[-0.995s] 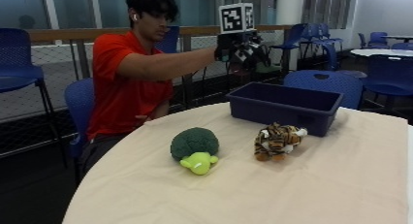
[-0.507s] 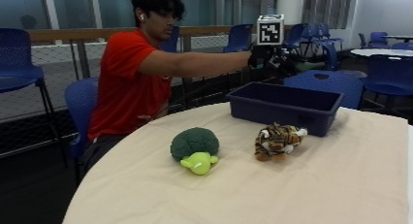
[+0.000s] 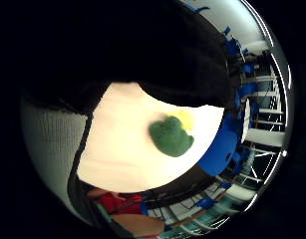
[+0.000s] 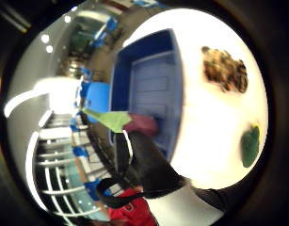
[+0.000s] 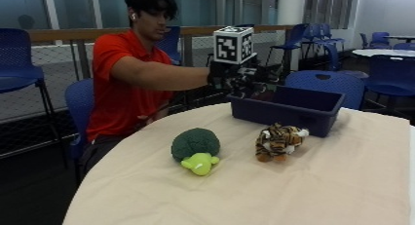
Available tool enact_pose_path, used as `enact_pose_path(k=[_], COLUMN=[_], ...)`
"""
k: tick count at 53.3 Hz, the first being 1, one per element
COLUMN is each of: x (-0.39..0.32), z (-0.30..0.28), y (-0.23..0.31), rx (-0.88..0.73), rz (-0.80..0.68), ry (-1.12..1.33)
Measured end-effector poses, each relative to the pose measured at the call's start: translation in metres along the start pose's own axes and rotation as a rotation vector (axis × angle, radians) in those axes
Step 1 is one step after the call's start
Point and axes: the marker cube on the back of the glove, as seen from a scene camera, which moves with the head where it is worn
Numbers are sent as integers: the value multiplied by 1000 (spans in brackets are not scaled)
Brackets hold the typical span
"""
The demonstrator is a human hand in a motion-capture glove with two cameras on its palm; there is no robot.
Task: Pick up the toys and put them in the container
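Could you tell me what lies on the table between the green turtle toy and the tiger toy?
Nothing: the outside view shows only bare table between the green turtle toy and the tiger toy.

Green turtle toy and tiger toy: fuzzy plush. Blue container: smooth plastic. Table: matt cream cloth.

- The fingers of the right hand are blurred in the outside view; what is gripped cannot be told.
- The inside of the container is hidden by its near wall there.
- A reddish and green thing by the container is too blurred to be identified.
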Motion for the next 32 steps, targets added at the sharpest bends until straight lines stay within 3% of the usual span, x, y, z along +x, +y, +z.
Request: enact_pose_path(k=[13,32], x=[118,186], z=[27,95], y=[33,65], rx=[-6,-143], rz=[176,287], ry=[22,30])
